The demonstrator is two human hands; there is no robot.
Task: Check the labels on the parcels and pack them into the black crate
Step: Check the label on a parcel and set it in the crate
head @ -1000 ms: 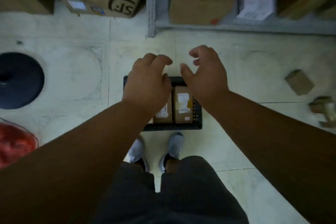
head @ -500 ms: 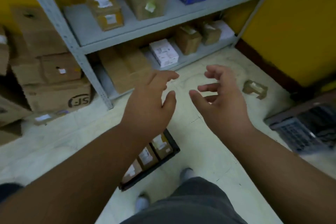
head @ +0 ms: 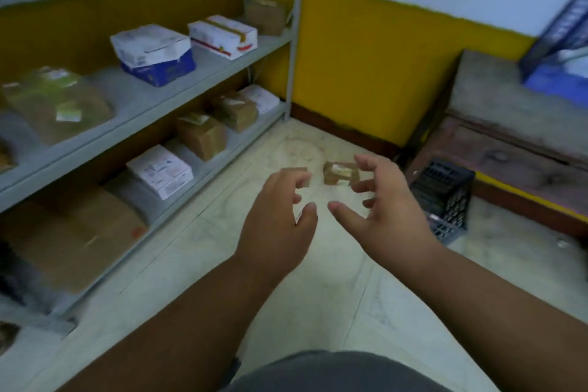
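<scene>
Reaching forward, both hands hang empty over the floor (head: 366, 312), fingers loosely curled and gripping nothing. The left hand (head: 276, 226) and the right hand (head: 388, 216) sit side by side, thumbs nearly meeting.

Past the fingertips, farther out on the floor, lie two small brown parcels. The right parcel (head: 339, 172) shows between the hands, just beyond the right hand's fingers; its long axis seems to run left to right, with a pale label on its near face. The left parcel (head: 297, 173) is mostly hidden behind the left hand's fingers, so I cannot tell how it lies. Neither hand touches either one. Each hand looks nearest to the parcel on its own side, so a straight reach ahead and down should meet them.

The floor is pale tile, smudged and bare around the parcels. To the left stands a grey shelf (head: 203, 73) carrying brown and white boxes on two levels. To the right a black crate (head: 445, 197) rests on its side by a low bench (head: 509, 124); whether it is the one to be packed I cannot tell. Behind everything the wall (head: 366, 67) is yellow below and white above.
</scene>
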